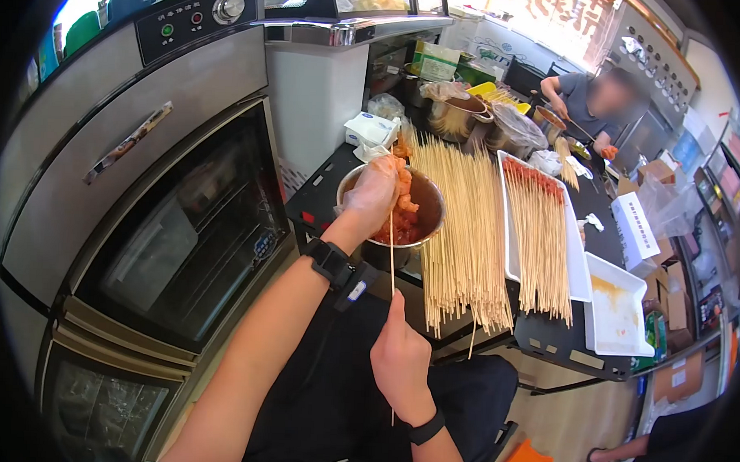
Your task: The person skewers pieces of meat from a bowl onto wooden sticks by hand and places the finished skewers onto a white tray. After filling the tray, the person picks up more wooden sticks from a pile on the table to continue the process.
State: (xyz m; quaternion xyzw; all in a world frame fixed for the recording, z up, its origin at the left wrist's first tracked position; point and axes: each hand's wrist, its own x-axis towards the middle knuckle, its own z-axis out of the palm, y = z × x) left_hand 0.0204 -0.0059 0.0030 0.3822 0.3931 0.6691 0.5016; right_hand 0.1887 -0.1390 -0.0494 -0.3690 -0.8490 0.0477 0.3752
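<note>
My left hand [373,192] is closed around orange-red pieces of marinated meat [405,190] at the upper end of a bamboo skewer [392,264]. It is over a steel pot [438,202] that holds more red meat. Lower down, my right hand [401,364] grips the same skewer, its index finger stretched along the stick. The skewer's bottom end sticks out below that hand. To the right of the pot lies a wide layer of bare bamboo skewers [459,234]. Beyond it, a white tray [508,236] carries skewers with red meat on their far ends [535,178].
A second white tray [619,325] with yellowish residue sits at the table's right corner. A tissue box [371,130] stands behind the pot. Larger pots [459,120] are farther back, where another person [590,100] works. A steel cabinet [175,216] borders the left side.
</note>
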